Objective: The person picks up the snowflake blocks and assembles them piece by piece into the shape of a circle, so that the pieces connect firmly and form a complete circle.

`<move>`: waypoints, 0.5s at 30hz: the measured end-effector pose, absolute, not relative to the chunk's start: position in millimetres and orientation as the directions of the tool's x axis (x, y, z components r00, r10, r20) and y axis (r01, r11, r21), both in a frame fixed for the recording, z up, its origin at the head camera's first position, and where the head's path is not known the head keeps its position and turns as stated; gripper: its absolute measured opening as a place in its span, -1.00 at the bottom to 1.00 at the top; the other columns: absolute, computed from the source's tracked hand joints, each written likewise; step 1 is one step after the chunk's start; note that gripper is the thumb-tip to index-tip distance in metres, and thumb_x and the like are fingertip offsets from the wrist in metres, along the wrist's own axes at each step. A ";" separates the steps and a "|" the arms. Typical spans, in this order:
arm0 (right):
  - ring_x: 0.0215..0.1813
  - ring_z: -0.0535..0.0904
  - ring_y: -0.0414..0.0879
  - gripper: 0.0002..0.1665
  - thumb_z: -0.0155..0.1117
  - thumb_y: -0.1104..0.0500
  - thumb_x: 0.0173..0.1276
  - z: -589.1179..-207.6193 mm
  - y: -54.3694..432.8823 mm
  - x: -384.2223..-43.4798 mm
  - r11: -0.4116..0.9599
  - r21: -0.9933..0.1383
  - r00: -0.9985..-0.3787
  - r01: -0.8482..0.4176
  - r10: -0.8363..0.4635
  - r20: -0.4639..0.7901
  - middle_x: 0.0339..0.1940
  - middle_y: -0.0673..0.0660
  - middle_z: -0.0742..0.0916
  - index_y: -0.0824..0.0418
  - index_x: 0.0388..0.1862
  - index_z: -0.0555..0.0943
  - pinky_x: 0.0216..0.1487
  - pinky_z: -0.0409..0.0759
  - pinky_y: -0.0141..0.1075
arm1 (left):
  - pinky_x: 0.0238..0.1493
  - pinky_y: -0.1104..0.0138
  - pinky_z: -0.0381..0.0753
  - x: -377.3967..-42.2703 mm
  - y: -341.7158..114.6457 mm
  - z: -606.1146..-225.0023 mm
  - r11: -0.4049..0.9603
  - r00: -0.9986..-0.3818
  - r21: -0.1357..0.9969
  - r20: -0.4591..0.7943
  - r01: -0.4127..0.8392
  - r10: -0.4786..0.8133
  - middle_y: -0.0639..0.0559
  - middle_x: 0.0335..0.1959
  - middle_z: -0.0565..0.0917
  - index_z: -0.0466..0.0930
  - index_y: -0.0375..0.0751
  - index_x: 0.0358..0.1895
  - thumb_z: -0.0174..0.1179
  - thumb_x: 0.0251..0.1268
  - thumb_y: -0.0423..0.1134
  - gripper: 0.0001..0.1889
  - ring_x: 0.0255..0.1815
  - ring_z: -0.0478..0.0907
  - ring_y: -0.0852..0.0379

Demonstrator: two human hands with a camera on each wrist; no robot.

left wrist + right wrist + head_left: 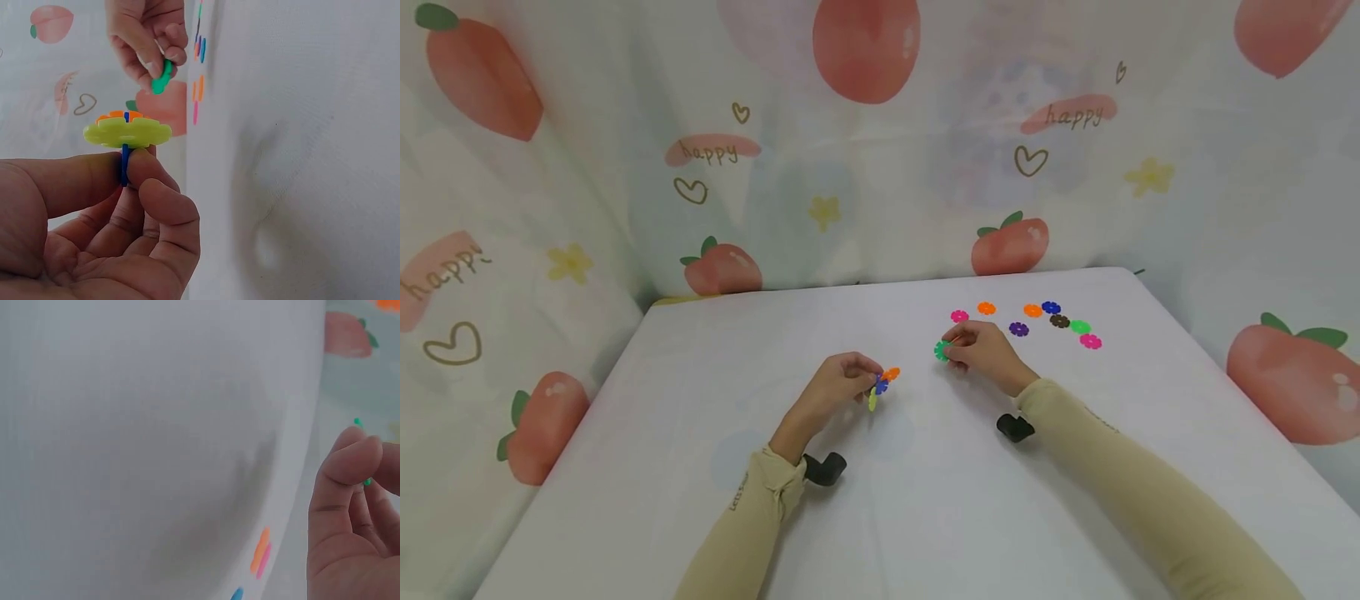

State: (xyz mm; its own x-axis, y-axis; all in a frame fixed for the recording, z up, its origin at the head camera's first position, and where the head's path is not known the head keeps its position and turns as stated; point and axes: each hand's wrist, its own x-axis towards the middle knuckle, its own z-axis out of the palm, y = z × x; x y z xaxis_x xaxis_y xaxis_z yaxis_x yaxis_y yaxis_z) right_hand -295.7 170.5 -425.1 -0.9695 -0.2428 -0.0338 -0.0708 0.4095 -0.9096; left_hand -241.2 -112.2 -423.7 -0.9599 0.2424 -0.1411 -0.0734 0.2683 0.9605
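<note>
Between thumb and finger, my left hand (837,385) pinches the blue disc (125,165) of a small joined piece, held above the table. A yellow-green notched disc (128,132) and an orange disc (892,373) are slotted onto that blue one. My right hand (988,353) pinches a single green flower-shaped disc (942,350) by its edge, to the right of the joined piece and apart from it. In the right wrist view, the fingers cover most of the green disc (358,422).
Loose notched discs lie at the back right of the white table (700,400): pink (959,317), orange (987,308), purple (1018,329), brown (1060,321) and several others. A patterned curtain (880,192) hangs behind the table. Black wrist cameras (825,469) sit under both forearms.
</note>
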 end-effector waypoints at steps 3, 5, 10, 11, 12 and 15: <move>-0.24 0.68 0.06 -0.69 0.38 0.29 0.53 -422.9 162.9 -285.1 0.342 -0.937 -0.960 -0.066 -0.278 -0.034 -0.22 0.25 0.76 0.45 0.14 0.65 -0.21 0.68 -0.32 | -0.16 0.29 0.57 -240.4 -109.4 -423.7 0.275 -0.960 0.958 -0.147 -0.078 0.240 -0.05 -0.11 0.76 0.71 -0.30 0.03 0.19 0.60 -0.39 -0.86 -0.21 0.57 0.02; -0.22 0.69 0.08 -0.70 0.36 0.29 0.54 -419.5 158.2 -277.9 0.311 -0.948 -0.952 -0.069 -0.304 -0.030 -0.21 0.24 0.77 0.45 0.14 0.65 -0.19 0.68 -0.30 | -0.16 0.28 0.56 -239.3 -107.6 -422.9 0.281 -0.959 0.957 -0.146 -0.075 0.241 -0.04 -0.12 0.76 0.72 -0.29 0.03 0.19 0.60 -0.39 -0.86 -0.20 0.57 -0.02; -0.22 0.68 0.12 -0.71 0.36 0.28 0.54 -412.0 149.4 -265.5 0.268 -0.961 -0.939 -0.070 -0.342 -0.027 -0.22 0.25 0.78 0.44 0.13 0.66 -0.17 0.69 -0.26 | -0.16 0.28 0.57 -238.3 -103.6 -421.4 0.300 -0.960 0.952 -0.132 -0.054 0.247 -0.04 -0.14 0.76 0.72 -0.29 0.02 0.20 0.59 -0.38 -0.86 -0.22 0.57 -0.01; -0.23 0.67 0.12 -0.70 0.36 0.27 0.54 -411.8 148.2 -264.1 0.267 -0.961 -0.938 -0.070 -0.345 -0.027 -0.23 0.25 0.77 0.44 0.12 0.66 -0.17 0.69 -0.26 | -0.17 0.28 0.58 -238.5 -102.9 -421.4 0.304 -0.960 0.951 -0.130 -0.051 0.246 -0.04 -0.14 0.76 0.72 -0.28 0.02 0.20 0.59 -0.38 -0.87 -0.23 0.57 0.02; -0.24 0.67 0.12 -0.70 0.37 0.26 0.54 -412.0 147.4 -263.1 0.266 -0.961 -0.937 -0.070 -0.348 -0.028 -0.24 0.25 0.77 0.44 0.12 0.66 -0.18 0.68 -0.26 | -0.17 0.29 0.58 -238.4 -102.3 -421.3 0.305 -0.960 0.951 -0.128 -0.048 0.248 -0.04 -0.14 0.77 0.72 -0.29 0.02 0.21 0.59 -0.38 -0.87 -0.25 0.58 0.04; -0.29 0.66 0.08 -0.71 0.40 0.24 0.53 -414.2 144.9 -260.4 0.269 -0.961 -0.934 -0.069 -0.356 -0.032 -0.30 0.22 0.76 0.42 0.09 0.67 -0.19 0.67 -0.27 | -0.17 0.28 0.60 -237.2 -100.6 -421.1 0.297 -0.958 0.954 -0.120 -0.040 0.259 -0.05 -0.15 0.78 0.71 -0.31 0.01 0.21 0.58 -0.40 -0.88 -0.27 0.58 0.07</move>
State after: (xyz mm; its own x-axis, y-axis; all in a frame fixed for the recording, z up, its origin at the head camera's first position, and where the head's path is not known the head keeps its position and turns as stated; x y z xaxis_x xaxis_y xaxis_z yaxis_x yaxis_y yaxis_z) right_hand -260.4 144.9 -414.2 -0.9339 -0.3560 -0.0325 -0.0692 0.2691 -0.9606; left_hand -237.2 -100.6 -421.1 -0.9582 0.2593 -0.1205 -0.0397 0.2965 0.9542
